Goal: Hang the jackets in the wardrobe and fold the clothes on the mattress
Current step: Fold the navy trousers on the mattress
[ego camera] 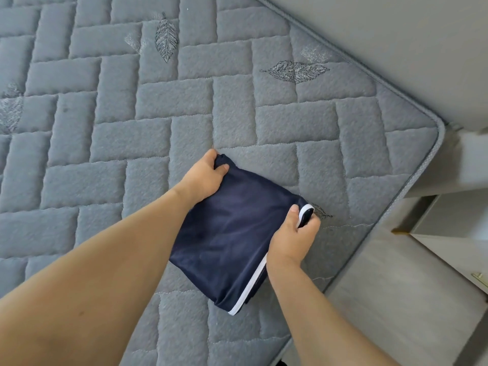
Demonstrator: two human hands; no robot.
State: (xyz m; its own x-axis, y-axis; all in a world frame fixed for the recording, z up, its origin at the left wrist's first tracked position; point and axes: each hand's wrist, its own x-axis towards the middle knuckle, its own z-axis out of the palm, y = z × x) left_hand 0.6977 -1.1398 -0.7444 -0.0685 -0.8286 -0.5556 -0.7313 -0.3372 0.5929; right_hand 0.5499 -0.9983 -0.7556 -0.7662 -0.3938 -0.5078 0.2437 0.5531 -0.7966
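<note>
Both hands are on the folded navy garment [232, 233] on the mattress [132, 114]: left hand [204, 178] pinches its far corner, right hand [293, 239] grips the white-trimmed right edge.

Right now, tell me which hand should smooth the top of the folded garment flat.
Probably the left hand. It grips the far corner of the navy garment from above the cloth, so it could release and sweep across. The right hand pinches the white-trimmed edge, steadying it near the mattress edge.
</note>
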